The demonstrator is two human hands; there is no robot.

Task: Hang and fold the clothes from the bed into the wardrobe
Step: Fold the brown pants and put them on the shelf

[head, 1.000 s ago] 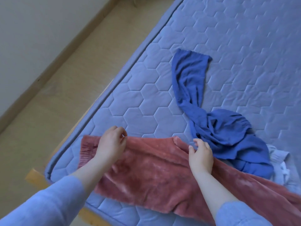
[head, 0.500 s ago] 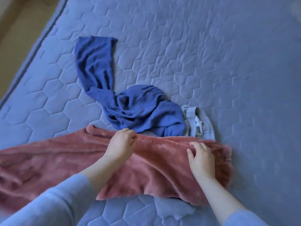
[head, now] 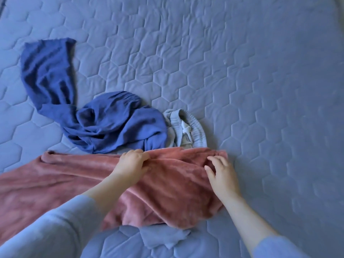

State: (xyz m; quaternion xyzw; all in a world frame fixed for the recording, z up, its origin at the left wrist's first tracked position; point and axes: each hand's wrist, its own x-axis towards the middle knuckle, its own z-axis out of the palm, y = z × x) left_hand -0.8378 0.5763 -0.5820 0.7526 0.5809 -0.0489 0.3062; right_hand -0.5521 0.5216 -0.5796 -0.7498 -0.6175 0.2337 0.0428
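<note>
- Gripping the far edge of the pink fleece garment (head: 167, 187), the left hand (head: 133, 164) has its fingers (head: 143, 155) curled over the fabric, bunching a small fold under them.
- The right hand (head: 222, 175) rests on the same garment near its right end, fingers spread apart and only lightly bent, their tips touching the plush surface rather than closing on it.
- The fleece lies flat across the near part of the bed (head: 242, 71), running from the left border of the view to just past the right hand; its right portion looks doubled over.
- Just beyond it sits a crumpled dark blue garment (head: 111, 123), one long part stretched away to the upper left, its near edge touching the fleece.
- Tucked against the blue one on its right is a pale grey garment (head: 188, 127) with a ribbed elastic waistband, partly covered by the fleece.
- A piece of pale blue cloth (head: 163, 239) pokes out from under the near edge of the fleece.
- Both forearms come in from the bottom, in light blue sleeves (head: 55, 229) pushed up from the wrists.
- The bed's cover is blue-grey, quilted in hexagons.
</note>
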